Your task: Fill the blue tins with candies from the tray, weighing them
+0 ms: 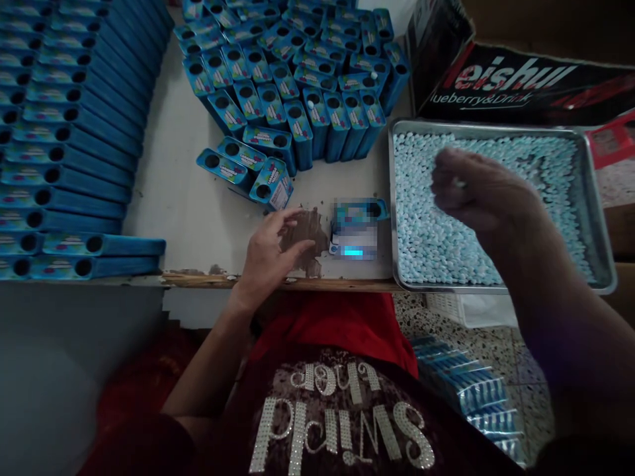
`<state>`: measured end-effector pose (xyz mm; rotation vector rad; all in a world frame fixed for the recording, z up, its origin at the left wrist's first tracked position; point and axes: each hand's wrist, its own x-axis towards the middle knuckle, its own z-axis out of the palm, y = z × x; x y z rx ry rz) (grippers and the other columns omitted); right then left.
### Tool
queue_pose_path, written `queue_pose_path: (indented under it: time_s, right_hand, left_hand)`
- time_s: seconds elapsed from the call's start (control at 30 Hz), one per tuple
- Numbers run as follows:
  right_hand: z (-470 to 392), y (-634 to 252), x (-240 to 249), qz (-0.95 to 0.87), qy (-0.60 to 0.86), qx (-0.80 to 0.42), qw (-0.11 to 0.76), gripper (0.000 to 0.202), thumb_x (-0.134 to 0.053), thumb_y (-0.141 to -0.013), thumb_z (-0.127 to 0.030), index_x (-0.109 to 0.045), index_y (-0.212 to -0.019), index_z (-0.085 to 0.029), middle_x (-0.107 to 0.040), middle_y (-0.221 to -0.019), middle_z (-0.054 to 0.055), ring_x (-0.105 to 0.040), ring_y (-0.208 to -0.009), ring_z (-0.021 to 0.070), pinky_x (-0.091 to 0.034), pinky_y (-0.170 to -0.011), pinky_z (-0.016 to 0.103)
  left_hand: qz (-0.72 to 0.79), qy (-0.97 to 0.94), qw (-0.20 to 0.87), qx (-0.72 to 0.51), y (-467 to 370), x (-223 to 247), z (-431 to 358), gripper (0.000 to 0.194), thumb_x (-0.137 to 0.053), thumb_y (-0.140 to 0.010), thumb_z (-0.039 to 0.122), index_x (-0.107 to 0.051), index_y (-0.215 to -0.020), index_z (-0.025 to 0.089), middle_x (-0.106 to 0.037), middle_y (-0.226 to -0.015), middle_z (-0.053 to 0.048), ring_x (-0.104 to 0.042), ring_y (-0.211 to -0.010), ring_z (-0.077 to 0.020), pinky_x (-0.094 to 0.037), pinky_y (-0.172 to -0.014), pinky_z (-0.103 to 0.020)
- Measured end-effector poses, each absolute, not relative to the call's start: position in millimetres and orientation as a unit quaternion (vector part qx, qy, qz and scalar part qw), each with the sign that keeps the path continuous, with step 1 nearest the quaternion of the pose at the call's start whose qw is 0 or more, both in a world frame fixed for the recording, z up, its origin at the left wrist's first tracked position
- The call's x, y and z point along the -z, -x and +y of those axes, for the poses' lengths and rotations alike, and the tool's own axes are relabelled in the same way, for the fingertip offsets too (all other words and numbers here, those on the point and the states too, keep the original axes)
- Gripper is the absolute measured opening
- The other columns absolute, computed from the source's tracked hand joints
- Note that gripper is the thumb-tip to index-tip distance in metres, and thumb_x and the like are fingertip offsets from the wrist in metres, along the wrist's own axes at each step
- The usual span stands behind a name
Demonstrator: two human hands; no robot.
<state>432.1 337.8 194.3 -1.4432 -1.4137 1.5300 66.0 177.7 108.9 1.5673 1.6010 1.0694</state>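
Observation:
My left hand (270, 254) is over the white table near its front edge, fingers apart and curved, with nothing in it. To its right lies a blue flat box (380, 209) with a round hole, on what looks like a small scale (353, 248) with a lit display; both are partly blurred out. My right hand (471, 188) hovers over a metal tray (395, 218) full of small white and pale blue candies (446, 244). Its fingers are curled in, and a pale candy shows between them; the palm is hidden.
Many upright blue boxes (300, 129) with round holes crowd the back middle. More blue boxes (74, 172) are stacked in rows on the left. Behind the tray stands a black cardboard carton (526, 86). Wrapped blue packs (476, 390) lie below, on the speckled floor.

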Motion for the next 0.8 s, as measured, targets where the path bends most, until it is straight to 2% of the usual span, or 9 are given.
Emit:
queue_pose_path:
  time_s: [0.03, 0.1, 0.23, 0.3, 0.4, 0.47, 0.53, 0.6, 0.8]
  right_hand:
    - [336.8, -446.3, -188.7, -0.492, 0.556, -0.583, 0.33, 0.039, -0.085, -0.101, -0.053, -0.059, -0.085, -0.028, -0.045, -0.075, -0.003, -0.021, -0.059, 0.0132, -0.021, -0.055, 0.034]
    - [329.7, -468.4, -175.6, -0.431, 0.57, -0.598, 0.362, 0.04, -0.086, -0.097, -0.047, -0.054, -0.081, -0.028, -0.046, -0.078, -0.001, -0.028, -0.059, 0.0132, -0.026, -0.052, 0.032]
    - [307.7, -477.7, -151.0, -0.37, 0.584, -0.624, 0.363, 0.035, -0.094, -0.07, -0.032, -0.061, -0.082, -0.03, -0.059, -0.09, 0.007, -0.055, -0.072, 0.0211, -0.046, -0.048, 0.032]
    - [300.4, -469.8, -147.5, -0.363, 0.575, -0.645, 0.349, 0.036, -0.092, -0.064, -0.021, -0.066, -0.087, -0.03, -0.063, -0.095, 0.008, -0.06, -0.077, 0.023, -0.055, -0.049, 0.033]
    - [297.1, -452.6, -157.2, -0.364, 0.555, -0.679, 0.314, 0.036, -0.091, -0.068, -0.012, -0.072, -0.095, -0.027, -0.069, -0.097, 0.008, -0.062, -0.075, 0.0197, -0.058, -0.051, 0.028]
    - [297.9, -439.7, -170.0, -0.374, 0.546, -0.687, 0.3, 0.032, -0.093, -0.072, -0.012, -0.075, -0.096, -0.023, -0.07, -0.093, 0.007, -0.058, -0.068, 0.0145, -0.051, -0.047, 0.022]
    - [299.2, -426.3, -184.4, -0.405, 0.53, -0.686, 0.289, 0.025, -0.095, -0.08, -0.018, -0.077, -0.096, -0.022, -0.069, -0.085, 0.005, -0.05, -0.06, 0.011, -0.039, -0.041, 0.02]
    - [300.6, -412.6, -197.6, -0.449, 0.502, -0.686, 0.273, 0.02, -0.096, -0.087, -0.026, -0.078, -0.096, -0.022, -0.067, -0.077, 0.003, -0.046, -0.056, 0.0102, -0.033, -0.04, 0.021]
    - [303.0, -377.4, -215.8, -0.523, 0.435, -0.693, 0.239, 0.031, -0.103, -0.088, -0.039, -0.079, -0.095, -0.02, -0.066, -0.074, 0.002, -0.051, -0.059, 0.0116, -0.036, -0.048, 0.024]
  left_hand:
    - [0.612, -0.597, 0.321, -0.408, -65.0, -107.9, 176.0, 0.05, -0.092, -0.096, 0.034, -0.076, -0.143, 0.026, -0.079, -0.14, -0.009, -0.079, -0.122, -0.0265, -0.067, -0.114, -0.047]
    - [0.61, -0.599, 0.318, -0.409, -65.4, -105.8, 174.2, 0.044, -0.092, -0.097, 0.031, -0.079, -0.138, 0.024, -0.079, -0.138, -0.01, -0.079, -0.121, -0.0268, -0.067, -0.112, -0.048]
    - [0.587, -0.627, 0.316, -0.403, -73.3, -110.2, 177.0, 0.04, -0.092, -0.096, 0.024, -0.08, -0.135, 0.024, -0.079, -0.14, -0.01, -0.079, -0.122, -0.0272, -0.068, -0.113, -0.048]
    - [0.578, -0.64, 0.31, -0.401, -76.6, -116.2, 178.3, 0.038, -0.091, -0.097, 0.024, -0.081, -0.133, 0.025, -0.079, -0.14, -0.009, -0.079, -0.124, -0.0268, -0.068, -0.115, -0.047]
    - [0.595, -0.625, 0.303, -0.405, -75.8, -122.3, 174.8, 0.042, -0.09, -0.097, 0.028, -0.079, -0.137, 0.026, -0.077, -0.141, -0.008, -0.078, -0.13, -0.0277, -0.067, -0.12, -0.048]
    - [0.618, -0.597, 0.309, -0.408, -71.9, -121.9, 168.5, 0.05, -0.09, -0.097, 0.034, -0.076, -0.144, 0.027, -0.076, -0.143, -0.009, -0.077, -0.134, -0.0289, -0.065, -0.124, -0.05]
    - [0.637, -0.569, 0.324, -0.408, -67.3, -118.6, 161.6, 0.059, -0.091, -0.095, 0.036, -0.072, -0.15, 0.026, -0.075, -0.146, -0.011, -0.077, -0.135, -0.0299, -0.063, -0.126, -0.053]
    - [0.646, -0.55, 0.343, -0.403, -64.3, -114.3, 157.5, 0.064, -0.092, -0.094, 0.036, -0.07, -0.152, 0.024, -0.075, -0.148, -0.013, -0.078, -0.135, -0.0306, -0.063, -0.126, -0.056]
    - [0.614, -0.581, 0.348, -0.405, -76.4, -108.1, 172.5, 0.066, -0.094, -0.094, 0.038, -0.07, -0.153, 0.023, -0.077, -0.147, -0.014, -0.077, -0.137, -0.0312, -0.062, -0.126, -0.055]
